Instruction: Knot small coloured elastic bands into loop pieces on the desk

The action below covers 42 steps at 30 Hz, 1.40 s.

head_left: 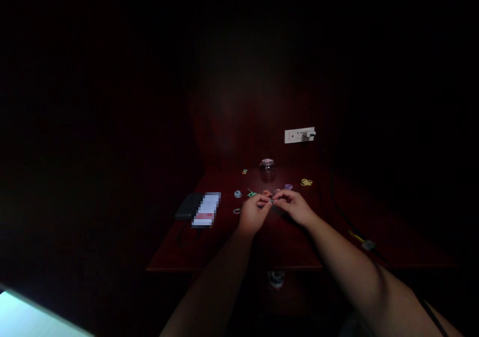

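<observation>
Above the dark red table (228, 249), my left hand (254, 214) and my right hand (295, 208) meet fingertip to fingertip. Both pinch a small greenish band (272, 200), mostly covered by the fingers. Just beyond the hands lie little piles of elastic bands: blue bands (238, 193), green bands (251, 193), orange-red bands (267, 193) and purple bands (288, 186). Yellow bands (306, 182) rest farther right. Left of my left hand is a single multicoloured band (237, 211), partly lit.
A clear lidded jar (267, 167) stands at the back, with two small bands (244, 171) to its left. A phone (206, 209) leans by a black case (187, 206). A wall socket (299, 135) holds a plug; a cable (346, 217) crosses the right side.
</observation>
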Each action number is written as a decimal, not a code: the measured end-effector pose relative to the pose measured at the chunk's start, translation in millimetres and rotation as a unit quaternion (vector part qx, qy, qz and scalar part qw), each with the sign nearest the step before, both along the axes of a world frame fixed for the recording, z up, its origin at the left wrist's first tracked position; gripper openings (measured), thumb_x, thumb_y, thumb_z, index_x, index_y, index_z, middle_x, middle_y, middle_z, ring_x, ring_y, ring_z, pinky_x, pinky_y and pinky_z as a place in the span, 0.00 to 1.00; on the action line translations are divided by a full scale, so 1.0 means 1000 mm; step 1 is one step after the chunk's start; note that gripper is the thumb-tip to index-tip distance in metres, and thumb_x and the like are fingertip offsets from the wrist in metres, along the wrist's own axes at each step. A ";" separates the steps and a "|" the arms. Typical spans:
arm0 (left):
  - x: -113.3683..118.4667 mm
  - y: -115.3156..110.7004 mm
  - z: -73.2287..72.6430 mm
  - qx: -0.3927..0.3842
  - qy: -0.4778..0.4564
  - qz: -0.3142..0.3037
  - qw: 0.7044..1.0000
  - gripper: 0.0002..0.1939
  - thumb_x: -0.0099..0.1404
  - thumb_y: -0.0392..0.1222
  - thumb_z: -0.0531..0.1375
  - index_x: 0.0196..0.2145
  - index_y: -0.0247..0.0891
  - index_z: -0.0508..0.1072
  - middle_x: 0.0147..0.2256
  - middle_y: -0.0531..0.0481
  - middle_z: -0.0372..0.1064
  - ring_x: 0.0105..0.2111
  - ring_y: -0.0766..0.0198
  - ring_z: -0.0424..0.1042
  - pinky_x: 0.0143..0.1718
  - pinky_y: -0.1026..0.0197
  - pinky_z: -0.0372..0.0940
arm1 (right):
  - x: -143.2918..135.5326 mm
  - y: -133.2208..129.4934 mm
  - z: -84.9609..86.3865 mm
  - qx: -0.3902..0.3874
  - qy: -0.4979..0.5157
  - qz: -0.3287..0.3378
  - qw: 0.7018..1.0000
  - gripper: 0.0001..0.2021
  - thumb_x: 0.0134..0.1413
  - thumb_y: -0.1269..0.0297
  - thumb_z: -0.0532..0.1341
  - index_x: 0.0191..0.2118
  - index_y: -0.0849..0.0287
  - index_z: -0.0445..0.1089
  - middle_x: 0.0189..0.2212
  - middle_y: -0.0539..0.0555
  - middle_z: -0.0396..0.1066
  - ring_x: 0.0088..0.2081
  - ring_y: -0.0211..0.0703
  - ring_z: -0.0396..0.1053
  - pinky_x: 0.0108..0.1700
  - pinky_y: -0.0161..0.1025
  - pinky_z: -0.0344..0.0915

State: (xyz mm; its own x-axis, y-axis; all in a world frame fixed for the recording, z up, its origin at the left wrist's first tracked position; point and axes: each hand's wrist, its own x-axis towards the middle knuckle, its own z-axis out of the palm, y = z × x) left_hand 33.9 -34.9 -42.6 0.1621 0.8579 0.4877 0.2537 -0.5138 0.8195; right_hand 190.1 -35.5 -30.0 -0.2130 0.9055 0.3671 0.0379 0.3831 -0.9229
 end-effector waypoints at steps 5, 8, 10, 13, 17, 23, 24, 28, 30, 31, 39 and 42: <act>0.000 0.001 -0.001 0.000 0.003 0.008 1.000 0.07 0.56 0.40 0.58 0.32 0.35 0.71 0.32 0.47 0.72 0.30 0.65 0.72 0.27 0.67 0.65 | 0.001 0.003 -0.004 0.002 -0.005 -0.005 1.000 0.12 0.42 0.57 0.63 0.28 0.61 0.67 0.20 0.48 0.63 0.21 0.33 0.58 0.24 0.33 0.54; 0.000 0.000 -0.001 0.005 0.006 0.011 1.000 0.07 0.56 0.40 0.58 0.33 0.35 0.71 0.32 0.47 0.72 0.30 0.66 0.72 0.27 0.68 0.64 | 0.002 0.005 -0.005 0.001 -0.009 -0.017 1.000 0.12 0.42 0.57 0.63 0.28 0.61 0.67 0.19 0.47 0.62 0.20 0.33 0.58 0.23 0.32 0.53; 0.000 -0.001 0.000 0.008 0.008 0.011 1.000 0.07 0.56 0.40 0.58 0.33 0.35 0.71 0.32 0.47 0.72 0.30 0.66 0.71 0.26 0.68 0.64 | 0.003 0.006 -0.006 0.001 -0.016 -0.029 0.999 0.12 0.41 0.56 0.63 0.27 0.61 0.67 0.17 0.47 0.61 0.19 0.33 0.57 0.22 0.32 0.51; -0.001 -0.002 0.000 0.010 0.008 0.009 1.000 0.07 0.57 0.40 0.57 0.33 0.35 0.71 0.31 0.48 0.71 0.30 0.66 0.71 0.26 0.68 0.63 | 0.003 0.007 -0.007 0.007 -0.025 -0.043 0.999 0.12 0.41 0.56 0.63 0.28 0.61 0.67 0.16 0.46 0.60 0.18 0.32 0.55 0.21 0.31 0.49; 0.000 -0.001 0.000 0.014 0.008 0.017 1.000 0.06 0.56 0.40 0.58 0.31 0.35 0.70 0.32 0.48 0.71 0.30 0.66 0.71 0.26 0.68 0.63 | 0.003 0.008 -0.008 0.014 -0.024 -0.057 0.998 0.12 0.40 0.58 0.63 0.29 0.61 0.66 0.16 0.45 0.58 0.18 0.30 0.52 0.21 0.31 0.48; 0.000 -0.002 0.001 0.033 0.008 0.026 0.999 0.06 0.56 0.41 0.59 0.31 0.36 0.69 0.30 0.50 0.70 0.28 0.68 0.69 0.28 0.67 0.63 | 0.001 0.006 -0.005 0.010 -0.028 -0.039 0.999 0.15 0.39 0.57 0.64 0.32 0.63 0.69 0.22 0.49 0.64 0.20 0.31 0.55 0.23 0.32 0.52; 0.000 -0.002 0.002 0.036 0.008 0.024 0.999 0.06 0.56 0.41 0.59 0.30 0.36 0.69 0.30 0.50 0.70 0.28 0.68 0.69 0.29 0.67 0.63 | 0.001 0.006 -0.005 0.009 -0.035 -0.039 0.999 0.15 0.39 0.57 0.63 0.32 0.63 0.69 0.21 0.49 0.64 0.20 0.31 0.54 0.24 0.32 0.52; -0.001 -0.003 0.002 0.043 0.011 0.027 0.999 0.07 0.56 0.41 0.59 0.30 0.35 0.68 0.30 0.50 0.69 0.28 0.69 0.68 0.30 0.66 0.63 | 0.003 0.008 -0.009 0.013 -0.071 -0.044 0.996 0.13 0.42 0.57 0.62 0.30 0.64 0.70 0.17 0.46 0.59 0.19 0.31 0.52 0.24 0.32 0.51; -0.001 -0.003 0.002 0.046 0.011 0.028 0.998 0.07 0.55 0.41 0.59 0.31 0.35 0.68 0.30 0.49 0.69 0.28 0.69 0.68 0.30 0.66 0.63 | 0.003 0.009 -0.010 0.020 -0.074 -0.044 0.996 0.13 0.42 0.57 0.62 0.28 0.63 0.69 0.16 0.46 0.58 0.19 0.31 0.52 0.23 0.32 0.51; 0.000 -0.003 0.002 0.045 0.011 0.027 0.999 0.07 0.55 0.40 0.59 0.31 0.34 0.68 0.30 0.49 0.69 0.28 0.69 0.68 0.30 0.66 0.63 | 0.004 0.009 -0.010 0.024 -0.073 -0.044 0.996 0.12 0.42 0.57 0.62 0.27 0.63 0.69 0.16 0.46 0.57 0.19 0.31 0.51 0.23 0.32 0.50; 0.001 -0.003 0.001 0.029 0.009 -0.009 1.000 0.08 0.56 0.39 0.59 0.34 0.34 0.71 0.31 0.47 0.71 0.30 0.68 0.69 0.32 0.65 0.65 | 0.002 0.008 -0.008 0.021 -0.059 -0.041 0.997 0.13 0.40 0.56 0.63 0.27 0.63 0.68 0.16 0.45 0.56 0.19 0.31 0.51 0.23 0.32 0.48; 0.000 -0.003 0.001 0.034 0.009 -0.006 0.999 0.07 0.56 0.39 0.59 0.34 0.34 0.72 0.31 0.47 0.71 0.30 0.67 0.69 0.33 0.64 0.65 | 0.001 0.007 -0.007 0.005 -0.043 -0.034 0.998 0.14 0.38 0.57 0.64 0.28 0.62 0.68 0.16 0.45 0.57 0.19 0.31 0.51 0.22 0.32 0.48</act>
State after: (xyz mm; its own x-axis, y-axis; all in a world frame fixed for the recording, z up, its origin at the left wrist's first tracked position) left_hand 34.2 -37.6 -41.2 0.1822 0.8206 0.5417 0.2616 -0.5715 0.7778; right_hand 191.6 -28.1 -36.8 -0.1819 0.9154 0.3592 0.1436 0.3861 -0.9112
